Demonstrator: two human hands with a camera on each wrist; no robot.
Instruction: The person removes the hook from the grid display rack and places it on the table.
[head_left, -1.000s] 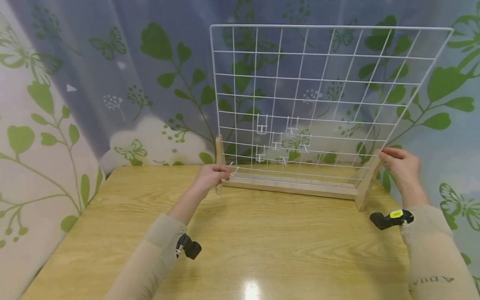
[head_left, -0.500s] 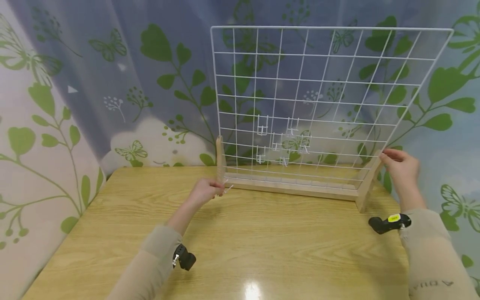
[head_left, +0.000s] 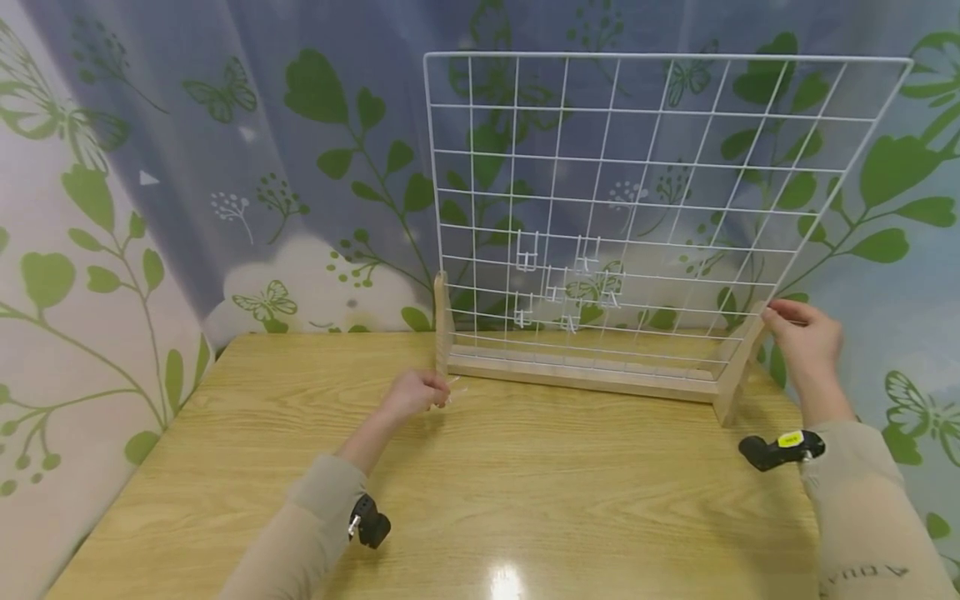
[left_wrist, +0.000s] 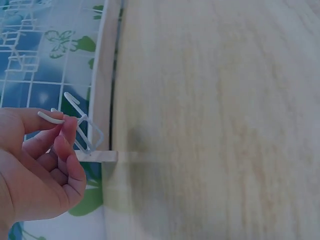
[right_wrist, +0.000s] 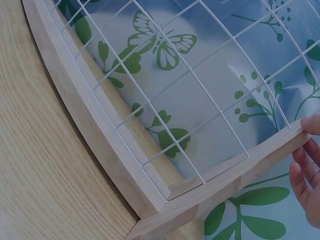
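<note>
Small white wire hook (left_wrist: 75, 122): pinched in left hand (head_left: 412, 393) just above the wooden desk (head_left: 525, 500), near the left foot of the white wire grid panel (head_left: 645, 200). Right hand (head_left: 802, 337) grips the panel's right wooden upright (right_wrist: 260, 157), likely to steady it.

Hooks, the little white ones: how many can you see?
7. Six hang on the wire grid: near. One hook is in the left hand.
</note>
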